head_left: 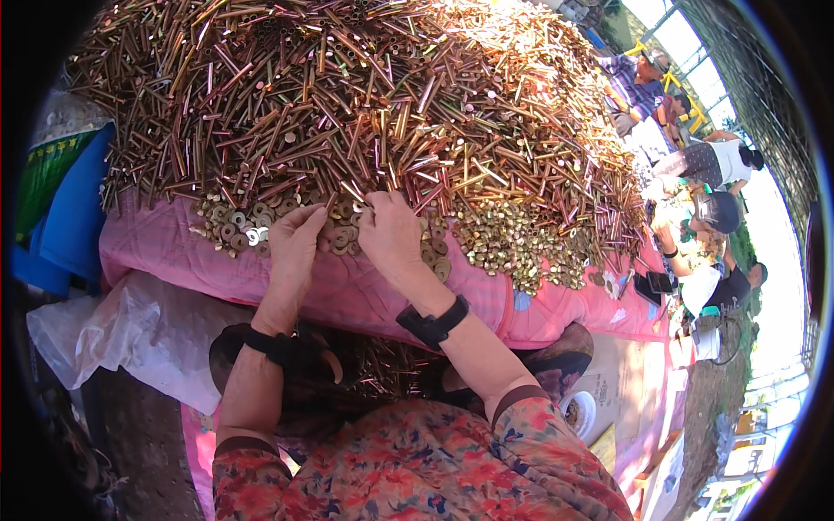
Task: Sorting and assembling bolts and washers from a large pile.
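Both my hands work at the near edge of a big heap of coppery metal tubes and rods (287, 104). My left hand (295, 239) is closed in a pinch above the flat round washers (239, 227); what its fingertips hold is too small to make out. Close to its right, my right hand (391, 230) is closed with thumb and fingers on the end of a shiny metal tube (352, 191), which points up and left toward the heap. The two hands' fingertips are a short gap apart. More washers lie under and between the hands, partly hidden by them.
Small brass-coloured nuts (521, 243) are piled right of my hands. A pink quilted cloth (191, 252) covers the table edge. Blue plastic (78, 191) and a clear plastic sheet (130, 321) are at left. Several people sit at the far right, and a white bucket (580, 412) stands below.
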`<act>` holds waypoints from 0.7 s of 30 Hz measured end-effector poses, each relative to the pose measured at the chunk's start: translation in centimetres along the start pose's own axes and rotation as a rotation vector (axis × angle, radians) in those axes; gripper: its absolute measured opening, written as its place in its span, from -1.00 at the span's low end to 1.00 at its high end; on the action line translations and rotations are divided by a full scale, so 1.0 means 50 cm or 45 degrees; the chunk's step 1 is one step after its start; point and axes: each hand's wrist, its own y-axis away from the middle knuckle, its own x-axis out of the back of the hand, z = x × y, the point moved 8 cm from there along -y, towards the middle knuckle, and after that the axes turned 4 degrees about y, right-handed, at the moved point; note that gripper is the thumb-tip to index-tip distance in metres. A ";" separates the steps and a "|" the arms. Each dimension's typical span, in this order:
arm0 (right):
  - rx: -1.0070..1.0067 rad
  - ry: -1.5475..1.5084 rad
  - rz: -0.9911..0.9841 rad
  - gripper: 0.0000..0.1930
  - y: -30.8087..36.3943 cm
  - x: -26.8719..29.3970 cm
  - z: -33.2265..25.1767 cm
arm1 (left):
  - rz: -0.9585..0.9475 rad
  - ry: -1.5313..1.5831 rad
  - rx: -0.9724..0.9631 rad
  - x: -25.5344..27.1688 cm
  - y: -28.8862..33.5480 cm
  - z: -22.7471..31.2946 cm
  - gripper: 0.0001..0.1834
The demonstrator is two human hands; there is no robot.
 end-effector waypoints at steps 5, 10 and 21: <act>-0.406 -0.664 0.156 -0.87 0.058 0.092 0.157 | -0.027 0.066 0.148 0.005 0.012 -0.007 -0.88; -0.728 -0.986 0.277 -0.82 0.122 0.120 0.263 | -0.193 0.070 0.249 -0.043 0.028 -0.037 -0.87; 0.177 0.021 0.051 -0.80 0.158 0.088 0.078 | -0.252 -0.070 0.335 -0.089 0.054 -0.065 -0.89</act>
